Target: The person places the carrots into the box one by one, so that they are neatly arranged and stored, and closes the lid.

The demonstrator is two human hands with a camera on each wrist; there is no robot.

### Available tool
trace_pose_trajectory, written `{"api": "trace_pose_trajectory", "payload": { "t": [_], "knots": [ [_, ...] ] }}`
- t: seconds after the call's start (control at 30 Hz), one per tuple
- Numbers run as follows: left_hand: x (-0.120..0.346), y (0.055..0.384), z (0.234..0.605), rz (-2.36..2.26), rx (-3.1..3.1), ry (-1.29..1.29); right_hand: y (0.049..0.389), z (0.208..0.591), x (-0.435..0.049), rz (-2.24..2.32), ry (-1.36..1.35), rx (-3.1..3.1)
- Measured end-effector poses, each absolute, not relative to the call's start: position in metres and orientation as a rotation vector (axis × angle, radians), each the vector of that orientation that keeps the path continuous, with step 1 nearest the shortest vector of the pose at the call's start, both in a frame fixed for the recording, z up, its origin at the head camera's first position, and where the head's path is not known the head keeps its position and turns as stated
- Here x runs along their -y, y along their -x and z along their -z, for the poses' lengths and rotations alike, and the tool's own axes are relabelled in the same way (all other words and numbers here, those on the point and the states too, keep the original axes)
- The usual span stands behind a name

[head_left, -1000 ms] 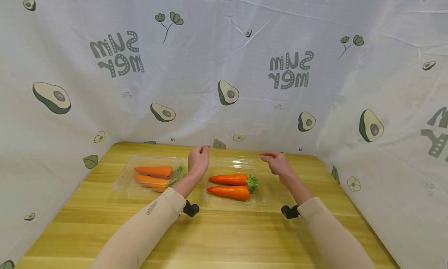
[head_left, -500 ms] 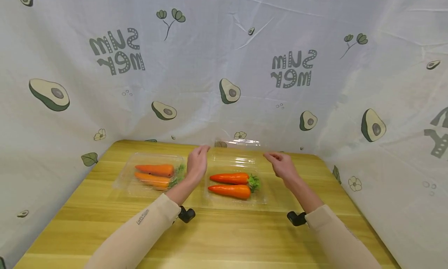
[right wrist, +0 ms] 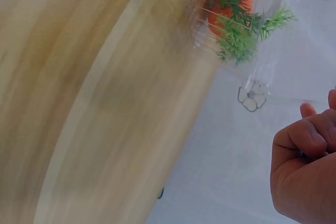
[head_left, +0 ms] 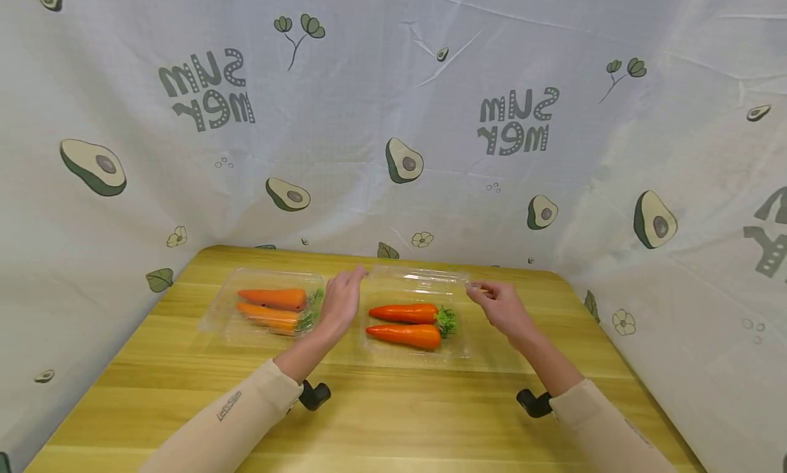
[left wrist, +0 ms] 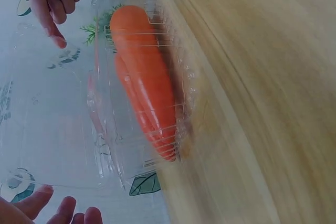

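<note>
Two orange carrots (head_left: 404, 325) with green tops lie side by side in a clear plastic clamshell box (head_left: 369, 353). Its hinged lid (head_left: 424, 275) stands tilted up at the back. My left hand (head_left: 344, 299) is at the lid's left side, fingertips right at its edge, fingers apart in the left wrist view. At the opposite edge, my right hand (head_left: 498, 305) touches the lid with an extended index finger (left wrist: 56, 38); its other fingers bend toward the palm. The right thumb's position is partly hidden.
A second clear clamshell box (head_left: 224, 333) with two carrots (head_left: 270, 309) sits to the left, just beyond my left forearm. The wooden table (head_left: 393, 418) ends at the back against a hanging white cloth (head_left: 344, 117) printed with avocados.
The lid has swung up and forward from the back, its free edge now nearer the carrots. Both hands have come toward me a little, and the right has shifted slightly rightward. The carrots stay put.
</note>
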State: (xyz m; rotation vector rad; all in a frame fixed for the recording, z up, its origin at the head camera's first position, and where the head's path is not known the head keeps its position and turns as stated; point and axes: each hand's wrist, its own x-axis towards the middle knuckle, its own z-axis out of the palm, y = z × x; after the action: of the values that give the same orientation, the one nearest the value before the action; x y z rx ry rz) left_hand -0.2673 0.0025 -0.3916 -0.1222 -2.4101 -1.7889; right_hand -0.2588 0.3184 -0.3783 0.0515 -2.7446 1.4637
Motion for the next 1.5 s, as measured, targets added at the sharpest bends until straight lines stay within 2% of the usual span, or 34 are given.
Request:
{"api": "trace_pose_trajectory", "payload": {
  "t": [0.5,0.9,1.5],
  "knots": [
    [0.011,0.246,0.409,1.576,2.625,0.344,0.234,0.399,-0.317,-1.288,-0.177,2.817],
    [0.008,0.232,0.429,1.701,2.712,0.298,0.217,0.425,-0.315,-1.197,-0.242,2.813],
    [0.009,0.232,0.438,2.300,2.708,0.073,0.203,0.412,-0.310,-1.564,0.223,2.921]
  ]
}}
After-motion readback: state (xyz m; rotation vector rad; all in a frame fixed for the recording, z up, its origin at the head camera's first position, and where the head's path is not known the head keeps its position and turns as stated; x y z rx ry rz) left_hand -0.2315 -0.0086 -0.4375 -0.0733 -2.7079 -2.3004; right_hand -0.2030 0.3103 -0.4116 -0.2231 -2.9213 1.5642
